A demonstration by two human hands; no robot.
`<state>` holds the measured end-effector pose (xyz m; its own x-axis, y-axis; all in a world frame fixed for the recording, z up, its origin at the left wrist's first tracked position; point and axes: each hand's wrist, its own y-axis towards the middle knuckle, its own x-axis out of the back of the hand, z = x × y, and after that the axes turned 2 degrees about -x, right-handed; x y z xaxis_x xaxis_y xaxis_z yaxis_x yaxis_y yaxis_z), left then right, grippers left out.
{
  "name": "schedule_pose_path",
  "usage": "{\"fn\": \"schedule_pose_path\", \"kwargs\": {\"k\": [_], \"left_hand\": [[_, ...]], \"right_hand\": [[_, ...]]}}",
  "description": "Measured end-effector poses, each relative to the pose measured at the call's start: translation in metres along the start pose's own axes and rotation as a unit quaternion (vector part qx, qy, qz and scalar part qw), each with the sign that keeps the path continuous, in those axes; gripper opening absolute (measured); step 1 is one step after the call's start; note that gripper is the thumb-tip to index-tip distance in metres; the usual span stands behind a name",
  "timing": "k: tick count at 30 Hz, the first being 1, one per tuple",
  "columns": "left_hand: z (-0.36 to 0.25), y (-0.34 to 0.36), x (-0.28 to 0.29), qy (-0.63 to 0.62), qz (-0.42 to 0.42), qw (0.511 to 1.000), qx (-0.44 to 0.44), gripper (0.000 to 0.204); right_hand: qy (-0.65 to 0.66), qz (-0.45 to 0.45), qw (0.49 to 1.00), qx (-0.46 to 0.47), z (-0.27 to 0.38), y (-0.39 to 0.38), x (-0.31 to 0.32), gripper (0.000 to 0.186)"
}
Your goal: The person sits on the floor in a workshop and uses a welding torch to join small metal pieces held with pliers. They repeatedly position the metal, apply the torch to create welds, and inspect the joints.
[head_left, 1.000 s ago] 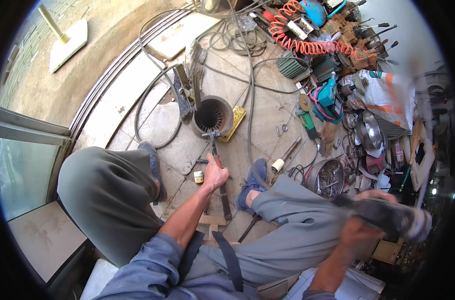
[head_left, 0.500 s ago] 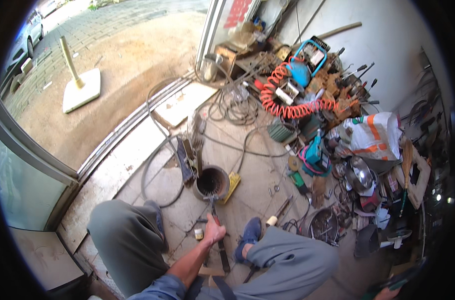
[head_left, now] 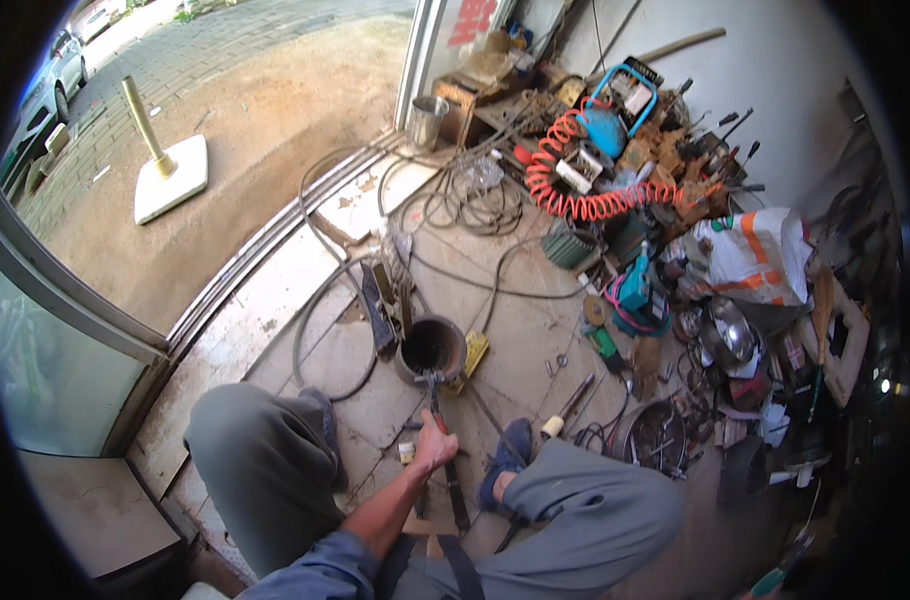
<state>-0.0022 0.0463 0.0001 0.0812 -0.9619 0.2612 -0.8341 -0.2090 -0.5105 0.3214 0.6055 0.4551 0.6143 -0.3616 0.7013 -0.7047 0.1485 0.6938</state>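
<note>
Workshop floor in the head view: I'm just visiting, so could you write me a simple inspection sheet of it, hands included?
Surface: tiled floor, stained, dirty.
Main things: hollow metal cylinder, its open end visible; long tool, far end at the cylinder's near rim; yellow block just right of the cylinder.
Clutter: heavy on the right, including a teal power tool, a white-and-orange sack and an orange coiled hose.
Left hand: closed around the long tool.
Right hand: nothing seen clearly; the lower right is dark.
Cables: dark cable coil beyond the cylinder, loops nearby.
Surroundings: open doorway; outside, a post on a white base and a parked car.
</note>
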Motion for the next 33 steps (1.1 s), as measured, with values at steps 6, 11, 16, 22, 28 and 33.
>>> {"fn": "schedule_pose_path", "kwargs": {"k": [6, 11, 16, 22, 28, 33], "left_hand": [[0.001, -0.003, 0.003, -0.008, -0.01, 1.0, -0.001, 0.048], [-0.021, -0.009, 0.006, -0.012, -0.015, 1.0, 0.01, 0.05], [-0.013, -0.007, 0.009, -0.007, -0.02, 1.0, 0.02, 0.059], [-0.011, -0.006, 0.01, 0.0, -0.006, 1.0, 0.022, 0.066], [-0.006, -0.004, 0.009, -0.005, -0.009, 1.0, 0.019, 0.06], [-0.013, -0.005, 0.008, -0.006, -0.012, 1.0, 0.022, 0.05]], "right_hand": [[0.215, 0.143, 0.959, -0.115, 0.214, 0.126, 0.008, 0.024], [0.802, 0.376, 0.325, -0.331, 0.28, 0.108, -0.014, 0.053], [0.497, 0.487, 0.701, -0.159, 0.419, 0.049, -0.089, 0.03], [0.562, 0.472, 0.669, -0.115, 0.507, 0.024, -0.118, 0.031], [0.517, 0.51, 0.679, -0.106, 0.523, 0.031, -0.105, 0.031], [0.495, 0.493, 0.709, -0.1, 0.521, 0.018, -0.103, 0.031]]}}
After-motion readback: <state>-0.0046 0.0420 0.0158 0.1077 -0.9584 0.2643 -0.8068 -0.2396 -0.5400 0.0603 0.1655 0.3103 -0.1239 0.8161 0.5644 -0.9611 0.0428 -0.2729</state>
